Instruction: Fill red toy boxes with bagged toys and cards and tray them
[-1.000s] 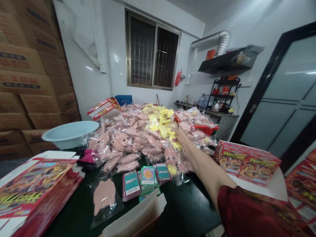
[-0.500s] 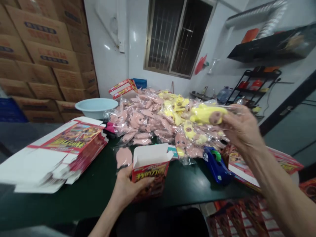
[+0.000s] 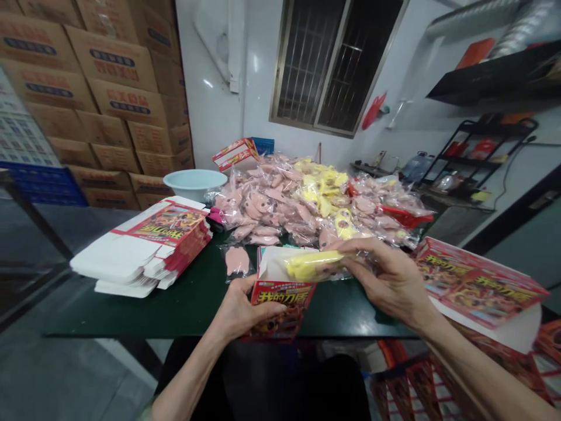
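Observation:
My left hand (image 3: 245,313) grips a red printed box (image 3: 280,298) by its left side, thumb across the front. The box is upright with its top open and a white flap raised at the back. My right hand (image 3: 385,278) pinches a yellow toy in a clear bag (image 3: 311,264). That toy lies sideways over the box's open top, its far end above the opening. Beside the box, to the left, a pink bagged toy (image 3: 237,262) lies alone on the dark green table (image 3: 193,310).
A heap of pink bagged toys (image 3: 276,202) covers the table's back, with yellow ones among them. Flattened boxes (image 3: 166,228) are stacked at left; more printed boxes (image 3: 477,280) lie at right. Behind stand a pale blue basin (image 3: 195,181) and stacked cartons (image 3: 127,99).
My right hand has brought the yellow bagged toy down and left, from above the heap to the box opening. My left hand still holds the box. The camera view has shifted.

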The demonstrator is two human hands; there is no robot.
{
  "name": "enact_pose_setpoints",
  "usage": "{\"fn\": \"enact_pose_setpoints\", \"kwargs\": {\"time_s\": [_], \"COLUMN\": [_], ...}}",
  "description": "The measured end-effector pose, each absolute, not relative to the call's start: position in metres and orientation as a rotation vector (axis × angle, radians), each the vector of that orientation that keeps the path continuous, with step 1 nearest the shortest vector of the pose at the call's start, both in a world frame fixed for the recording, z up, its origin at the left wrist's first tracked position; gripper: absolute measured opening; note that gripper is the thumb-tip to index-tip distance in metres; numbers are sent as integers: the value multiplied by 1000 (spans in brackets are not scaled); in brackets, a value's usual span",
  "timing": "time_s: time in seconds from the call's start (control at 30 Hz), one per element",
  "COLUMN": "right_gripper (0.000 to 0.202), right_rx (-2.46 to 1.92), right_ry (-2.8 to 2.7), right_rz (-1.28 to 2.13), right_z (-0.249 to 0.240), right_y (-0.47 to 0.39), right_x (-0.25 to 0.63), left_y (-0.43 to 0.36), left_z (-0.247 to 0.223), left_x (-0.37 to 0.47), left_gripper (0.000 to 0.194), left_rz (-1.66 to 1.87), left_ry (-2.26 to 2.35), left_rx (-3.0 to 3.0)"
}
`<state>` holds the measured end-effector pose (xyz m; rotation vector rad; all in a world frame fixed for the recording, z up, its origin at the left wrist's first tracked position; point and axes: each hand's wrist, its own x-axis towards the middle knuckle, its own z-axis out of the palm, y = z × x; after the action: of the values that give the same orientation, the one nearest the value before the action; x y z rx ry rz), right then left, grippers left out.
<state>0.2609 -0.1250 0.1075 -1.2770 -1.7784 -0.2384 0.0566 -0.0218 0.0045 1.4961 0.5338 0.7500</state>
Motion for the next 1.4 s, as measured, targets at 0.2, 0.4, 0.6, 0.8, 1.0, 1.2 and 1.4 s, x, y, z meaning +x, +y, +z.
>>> {"fn": "enact_pose_setpoints", "kwargs": {"time_s": [0.2, 0.4, 0.6, 0.8, 1.0, 1.2, 1.4], "right_gripper": [16, 16, 20, 34, 11, 26, 7], "right_rx": [-1422, -1335, -1336, -1344, -1220, -1429, -1350], "right_ry": [-2115, -2260, -2349, -2040, -2171, -2019, -2127], "right_rz": [-185, -221, -209, -577, -479, -528, -367], "right_z": [131, 126, 125, 114, 108, 106, 105], "right_y": [-124, -103, -101, -109, -113, -115, -110], "right_x": [249, 230, 221, 223, 218, 210, 210], "left_y": [-21, -24, -24, -22, -21, -25, -24], "left_z": [4, 9, 8, 5, 6, 9, 9], "left_x": [56, 51, 45, 44, 43, 44, 45], "left_gripper": [37, 36, 38, 37, 36, 35, 33], "left_rz": [756, 753, 747, 740, 759, 761, 741], "left_ry": [493, 506, 543, 506, 491, 467, 474], "left_rx": [1595, 1650, 1571, 1623, 1725, 1739, 1744]}}
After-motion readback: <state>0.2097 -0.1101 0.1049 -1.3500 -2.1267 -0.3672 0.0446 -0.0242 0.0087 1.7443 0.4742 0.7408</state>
